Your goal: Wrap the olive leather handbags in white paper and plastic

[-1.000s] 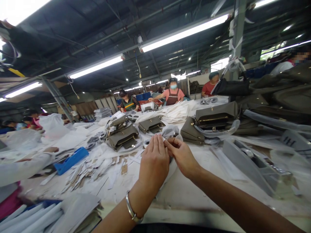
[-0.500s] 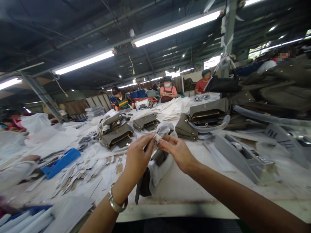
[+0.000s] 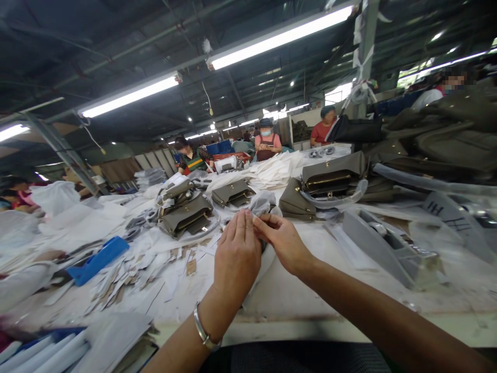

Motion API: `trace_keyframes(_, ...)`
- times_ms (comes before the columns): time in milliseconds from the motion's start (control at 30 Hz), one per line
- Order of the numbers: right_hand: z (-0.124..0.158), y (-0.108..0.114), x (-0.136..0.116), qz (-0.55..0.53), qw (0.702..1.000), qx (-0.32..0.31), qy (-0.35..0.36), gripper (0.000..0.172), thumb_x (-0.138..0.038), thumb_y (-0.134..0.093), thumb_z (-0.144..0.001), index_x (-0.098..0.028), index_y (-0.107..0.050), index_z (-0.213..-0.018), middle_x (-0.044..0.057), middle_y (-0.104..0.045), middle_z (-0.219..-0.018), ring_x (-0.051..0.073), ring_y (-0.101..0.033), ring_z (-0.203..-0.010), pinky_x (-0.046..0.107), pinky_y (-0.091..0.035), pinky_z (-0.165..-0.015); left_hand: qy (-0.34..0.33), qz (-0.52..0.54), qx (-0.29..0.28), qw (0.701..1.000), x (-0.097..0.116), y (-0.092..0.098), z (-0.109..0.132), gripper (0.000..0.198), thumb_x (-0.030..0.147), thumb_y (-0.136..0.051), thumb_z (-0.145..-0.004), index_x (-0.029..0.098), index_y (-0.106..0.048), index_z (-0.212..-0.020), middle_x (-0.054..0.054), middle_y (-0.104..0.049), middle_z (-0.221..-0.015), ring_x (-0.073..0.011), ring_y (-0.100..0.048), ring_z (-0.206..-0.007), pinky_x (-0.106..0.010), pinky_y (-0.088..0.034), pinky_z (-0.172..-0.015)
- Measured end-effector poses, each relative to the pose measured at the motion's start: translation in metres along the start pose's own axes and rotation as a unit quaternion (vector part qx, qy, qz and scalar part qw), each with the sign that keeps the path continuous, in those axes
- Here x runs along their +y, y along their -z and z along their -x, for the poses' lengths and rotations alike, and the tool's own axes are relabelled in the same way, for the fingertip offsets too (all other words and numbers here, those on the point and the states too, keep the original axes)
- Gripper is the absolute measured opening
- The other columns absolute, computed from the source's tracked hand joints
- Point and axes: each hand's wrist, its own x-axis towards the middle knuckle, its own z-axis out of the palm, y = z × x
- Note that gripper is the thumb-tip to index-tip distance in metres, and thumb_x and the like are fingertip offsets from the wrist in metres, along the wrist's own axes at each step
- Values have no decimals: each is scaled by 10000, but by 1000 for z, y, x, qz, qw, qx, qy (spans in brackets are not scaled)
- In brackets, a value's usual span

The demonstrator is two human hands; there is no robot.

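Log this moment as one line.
left hand: fingers extended together; right hand: fingers bent, beside left; anything held: hidden; handbags: on table, beyond hands

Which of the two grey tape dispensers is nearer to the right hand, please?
The left grey dispenser, without visible marks, is nearer to the right hand; the farther dispenser, at the picture's right edge, bears black marks.

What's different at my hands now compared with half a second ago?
The left hand has turned its back to the camera, fingers straightened from a pinch, hiding most of the wrapped piece; whether it let go is hidden. The right hand stays beside it, fingers bent. The blue holder and grey dispenser stayed put.
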Motion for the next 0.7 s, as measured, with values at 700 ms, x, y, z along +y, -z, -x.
trace_keyframes(700,23,148,-65,604,773,61,185,277,-398,-654,-861,-226,-717,-1070,93,-632,-1303,270,-547,-1246,470,-366,-1119,378,523,-146,750,-39,-9,-4,543,577,-730,-745,224,-676,-1154,-15,-740,-924,-156,-640,-744,-194,-437,-562)
